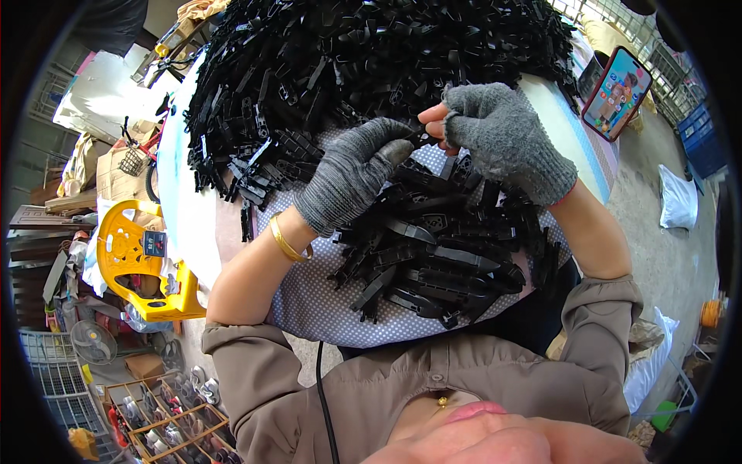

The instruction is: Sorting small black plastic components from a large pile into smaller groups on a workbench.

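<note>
My left hand (352,174), in a grey knitted glove, is closed in a pinch near the middle of the table. Close to its right, my right hand (498,139) wears a grey glove with bare fingertips, and its fingers are bent together. Between the two sets of fingertips shows a bit of a small black plastic part (420,138), mostly hidden by the fingers. A large heap of black plastic parts (332,62) rises beyond my hands. Nearer my body lies a smaller pile of long black plastic pieces (440,267), below both hands.
A dotted cloth (309,298) covers the near table edge. At the right edge a phone (616,93) stands propped with its screen lit. Left of the table is a yellow plastic chair (124,247). A shoe rack (166,421), a fan (93,342) and a blue crate (702,139) stand around.
</note>
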`<state>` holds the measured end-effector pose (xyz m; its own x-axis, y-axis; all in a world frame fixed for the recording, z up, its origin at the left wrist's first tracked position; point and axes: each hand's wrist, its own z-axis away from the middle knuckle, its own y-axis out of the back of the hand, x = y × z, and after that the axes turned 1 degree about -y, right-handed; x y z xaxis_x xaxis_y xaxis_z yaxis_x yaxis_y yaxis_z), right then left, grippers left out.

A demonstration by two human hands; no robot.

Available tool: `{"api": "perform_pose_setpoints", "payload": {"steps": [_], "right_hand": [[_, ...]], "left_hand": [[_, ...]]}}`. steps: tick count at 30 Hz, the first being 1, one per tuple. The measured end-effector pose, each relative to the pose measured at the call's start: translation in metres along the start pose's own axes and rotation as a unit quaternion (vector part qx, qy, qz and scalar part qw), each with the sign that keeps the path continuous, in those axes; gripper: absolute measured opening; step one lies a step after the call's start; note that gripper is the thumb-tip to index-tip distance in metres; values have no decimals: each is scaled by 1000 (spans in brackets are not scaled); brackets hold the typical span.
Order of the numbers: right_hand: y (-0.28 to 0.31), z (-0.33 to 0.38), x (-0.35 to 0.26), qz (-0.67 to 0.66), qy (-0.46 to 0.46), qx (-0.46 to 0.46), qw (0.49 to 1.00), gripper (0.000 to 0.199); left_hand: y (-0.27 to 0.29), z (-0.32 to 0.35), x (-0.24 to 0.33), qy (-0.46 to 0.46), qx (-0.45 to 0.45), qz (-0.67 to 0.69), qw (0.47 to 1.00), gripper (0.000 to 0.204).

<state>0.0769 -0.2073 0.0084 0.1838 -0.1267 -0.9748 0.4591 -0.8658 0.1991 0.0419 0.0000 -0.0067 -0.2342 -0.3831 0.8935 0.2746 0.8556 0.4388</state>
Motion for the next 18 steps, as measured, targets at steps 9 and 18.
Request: {"api": "perform_pose_setpoints", "payload": {"steps": [9, 18], "right_hand": [[8, -19, -5, -7, 64, -27, 998, 33], [-40, -2, -9, 11, 77, -91, 993, 69]], "left_hand": [[4, 3, 9, -23, -55, 12, 998, 27], [-13, 21, 10, -180, -6, -130, 975, 25]]}}
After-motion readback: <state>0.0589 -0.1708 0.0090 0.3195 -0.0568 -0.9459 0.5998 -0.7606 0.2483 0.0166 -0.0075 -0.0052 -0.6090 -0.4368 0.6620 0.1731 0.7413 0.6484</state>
